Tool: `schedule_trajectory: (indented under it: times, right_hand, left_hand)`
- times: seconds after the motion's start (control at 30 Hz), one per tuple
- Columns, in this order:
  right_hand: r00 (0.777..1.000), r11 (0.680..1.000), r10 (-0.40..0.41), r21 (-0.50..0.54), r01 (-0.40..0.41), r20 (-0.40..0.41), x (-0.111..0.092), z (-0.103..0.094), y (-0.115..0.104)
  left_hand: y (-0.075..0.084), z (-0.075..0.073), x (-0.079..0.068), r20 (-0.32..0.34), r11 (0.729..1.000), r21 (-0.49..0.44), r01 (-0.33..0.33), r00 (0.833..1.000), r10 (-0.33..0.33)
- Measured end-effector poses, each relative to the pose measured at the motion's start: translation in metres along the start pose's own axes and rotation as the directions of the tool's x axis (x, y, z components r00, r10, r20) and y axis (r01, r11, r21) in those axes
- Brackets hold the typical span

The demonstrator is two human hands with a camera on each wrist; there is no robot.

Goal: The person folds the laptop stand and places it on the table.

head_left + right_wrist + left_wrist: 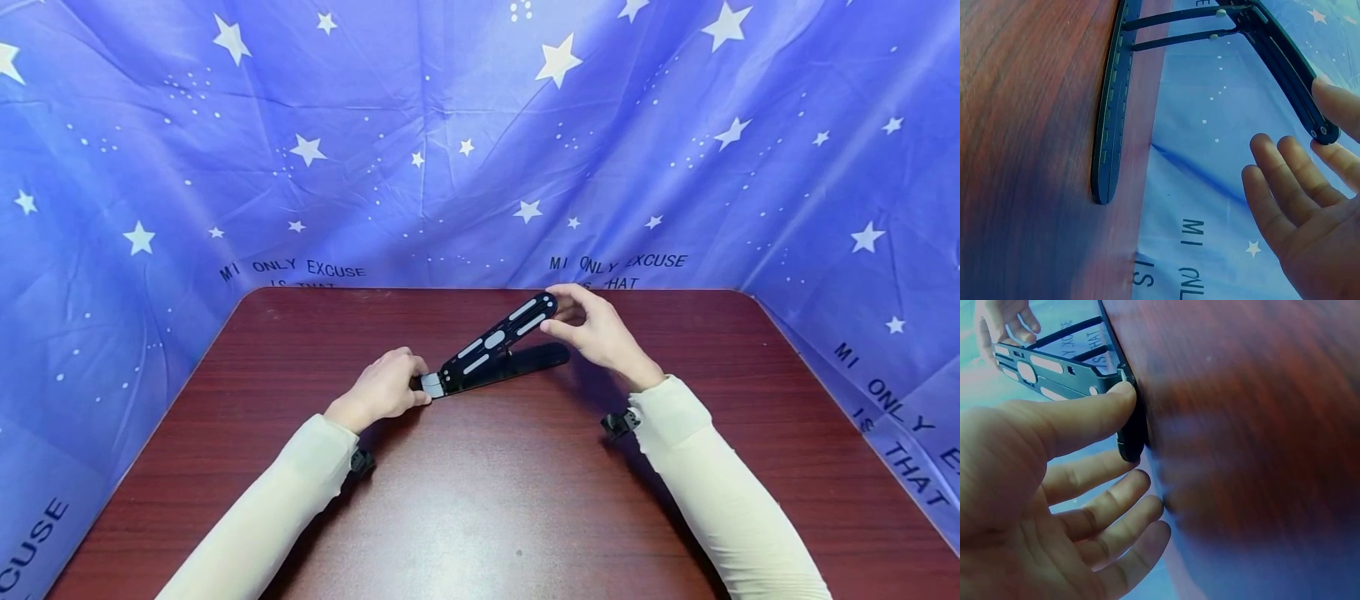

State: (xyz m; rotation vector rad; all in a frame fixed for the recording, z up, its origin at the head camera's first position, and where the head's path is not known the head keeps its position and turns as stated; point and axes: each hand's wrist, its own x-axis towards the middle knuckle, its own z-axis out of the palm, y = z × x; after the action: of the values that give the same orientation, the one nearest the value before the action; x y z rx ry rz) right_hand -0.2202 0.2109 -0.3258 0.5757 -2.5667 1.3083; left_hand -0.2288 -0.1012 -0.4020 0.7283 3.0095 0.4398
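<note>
A black folding laptop stand [495, 340] with light grey pads stands partly unfolded in a V on the table. Its lower bar [543, 358] lies along the tabletop, and the upper arm slants up to the right. My left hand [386, 385] pinches the hinge end between thumb and index finger, its other fingers loosely bent in the left wrist view. At the raised tip of the upper arm, my right hand [603, 333] pinches with thumb and index finger. Two thin struts [1179, 40] join the bar and the arm in the right wrist view.
The stand is near the far part of a dark red wood-grain table [465, 500]. Behind and beside the table hangs a blue curtain [420, 100] with white stars and printed words. A small black device [619, 425] sits at the right wrist.
</note>
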Motion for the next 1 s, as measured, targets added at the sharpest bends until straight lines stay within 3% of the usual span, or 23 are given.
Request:
schedule_trajectory:
  times: [0.17, 0.5, 0.73, 0.87, 1.0]
  right_hand:
    - [1.0, 1.0, -0.001, 0.009, 0.001, -0.019, 0.0, 0.002, 0.004]
    - [0.999, 0.999, 0.018, 0.052, -0.015, -0.044, -0.003, 0.009, 0.034]
    - [0.999, 0.992, 0.031, 0.124, -0.026, -0.043, -0.016, 0.007, 0.009]
    - [0.998, 0.99, 0.052, 0.134, -0.045, -0.045, -0.023, 0.007, -0.01]
    - [0.996, 0.99, 0.072, 0.129, -0.064, -0.056, -0.027, 0.01, -0.015]
  left_hand:
    - [-0.001, 0.0, 0.002, 0.011, 1.0, -0.007, 0.001, 1.0, -0.001]
    - [-0.007, -0.003, 0.01, 0.019, 0.999, -0.039, -0.005, 1.0, 0.005]
    - [-0.01, -0.006, 0.017, 0.041, 0.998, -0.04, -0.047, 0.998, 0.049]
    - [-0.013, -0.008, 0.022, 0.043, 0.997, -0.031, -0.066, 0.997, 0.067]
    - [-0.014, -0.009, 0.027, 0.045, 0.996, -0.026, -0.08, 0.996, 0.082]
